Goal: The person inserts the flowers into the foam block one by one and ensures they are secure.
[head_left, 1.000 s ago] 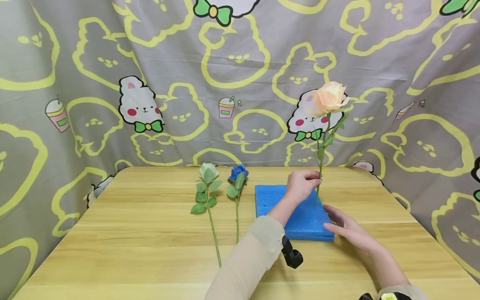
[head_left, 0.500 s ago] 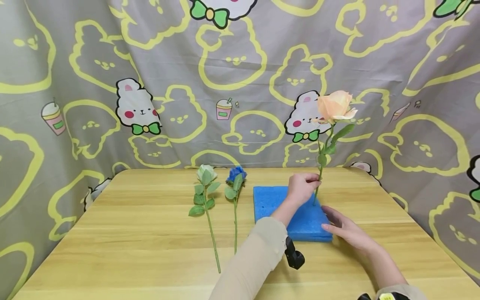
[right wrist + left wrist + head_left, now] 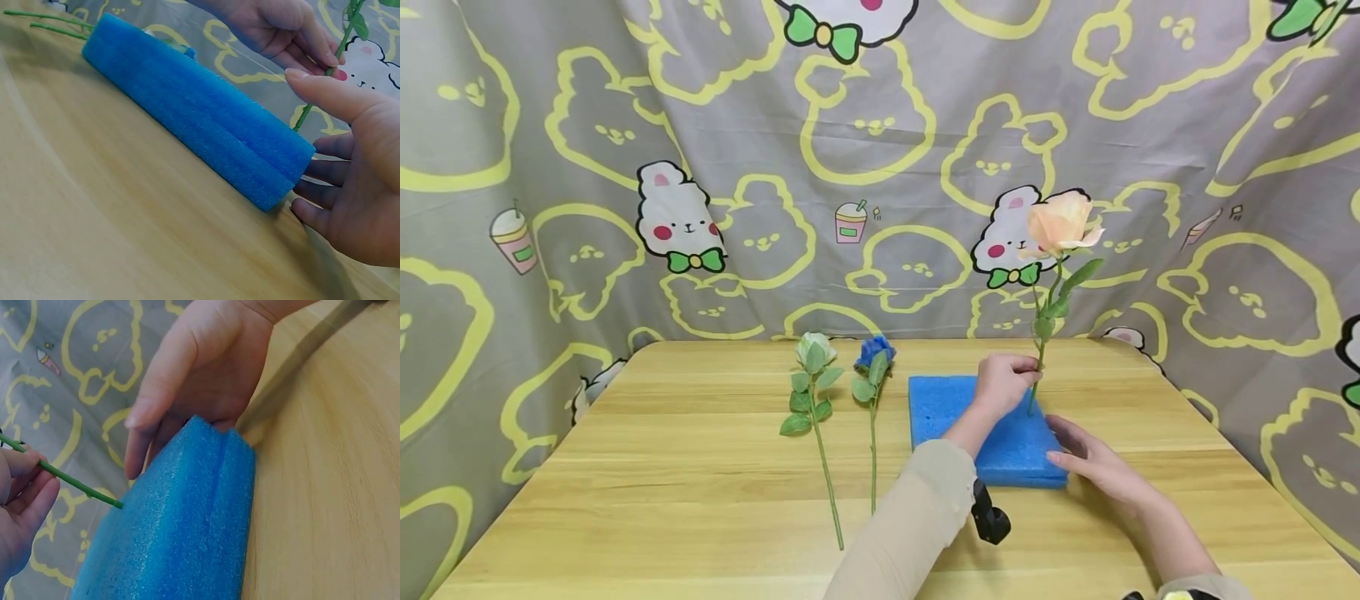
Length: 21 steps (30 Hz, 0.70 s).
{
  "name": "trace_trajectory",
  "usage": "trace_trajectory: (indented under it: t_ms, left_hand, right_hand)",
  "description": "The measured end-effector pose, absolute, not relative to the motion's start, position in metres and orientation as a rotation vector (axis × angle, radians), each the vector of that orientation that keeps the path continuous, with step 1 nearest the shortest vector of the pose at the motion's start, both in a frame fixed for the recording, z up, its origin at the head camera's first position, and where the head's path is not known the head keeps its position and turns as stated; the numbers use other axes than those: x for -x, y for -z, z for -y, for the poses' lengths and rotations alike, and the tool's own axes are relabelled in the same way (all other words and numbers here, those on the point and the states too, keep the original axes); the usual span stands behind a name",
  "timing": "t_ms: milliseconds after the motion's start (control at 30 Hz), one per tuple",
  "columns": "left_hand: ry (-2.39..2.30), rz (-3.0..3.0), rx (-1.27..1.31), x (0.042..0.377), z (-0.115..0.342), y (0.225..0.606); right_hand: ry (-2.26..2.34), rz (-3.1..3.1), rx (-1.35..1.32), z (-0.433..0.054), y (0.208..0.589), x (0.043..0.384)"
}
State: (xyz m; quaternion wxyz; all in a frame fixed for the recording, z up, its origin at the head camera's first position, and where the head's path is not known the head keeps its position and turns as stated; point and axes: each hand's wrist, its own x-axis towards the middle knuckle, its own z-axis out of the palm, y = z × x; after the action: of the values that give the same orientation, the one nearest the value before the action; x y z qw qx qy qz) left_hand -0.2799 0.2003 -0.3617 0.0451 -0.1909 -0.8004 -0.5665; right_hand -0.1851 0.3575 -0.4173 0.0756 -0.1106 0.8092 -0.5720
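My left hand (image 3: 1002, 383) pinches the green stem of a peach artificial rose (image 3: 1062, 223) between thumb and fingers. The rose stands nearly upright, and its stem's lower end meets the top of a blue foam block (image 3: 946, 407) near the right side. In the left wrist view that stem (image 3: 81, 486) slants down to the foam's face. My right hand (image 3: 1101, 465) is at the block's right edge, thumb and fingers extended. The right wrist view shows the fingers (image 3: 328, 172) right against the end of the block (image 3: 194, 112).
Left of the block, a white-green rose (image 3: 815, 354) and a blue rose (image 3: 875, 354) lie on the wooden table (image 3: 662, 467), stems toward the front. A patterned grey curtain (image 3: 760, 275) hangs behind the table.
The peach rose's head tipped to the right, then came back a little left. Its stem stays in the left hand; the right hand keeps its place at the block.
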Motion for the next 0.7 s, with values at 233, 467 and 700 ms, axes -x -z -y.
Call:
trace_trajectory:
  t_ms: [233,467,700]
  left_hand:
    - [1.700,2.492,0.561,0.2799,-0.2006,0.3617]
    - [1.655,2.544,0.565,0.2793,-0.2006,0.3587]
    - [1.637,2.592,0.573,0.2783,-0.2017,0.3598]
  right_hand:
    - [1.797,-2.318,0.336,-0.3598,0.4161,0.1853]
    - [1.828,-2.267,0.336,-0.3597,0.4153,0.1854]
    - [1.826,-2.263,0.306,-0.3593,0.4149,0.1845]
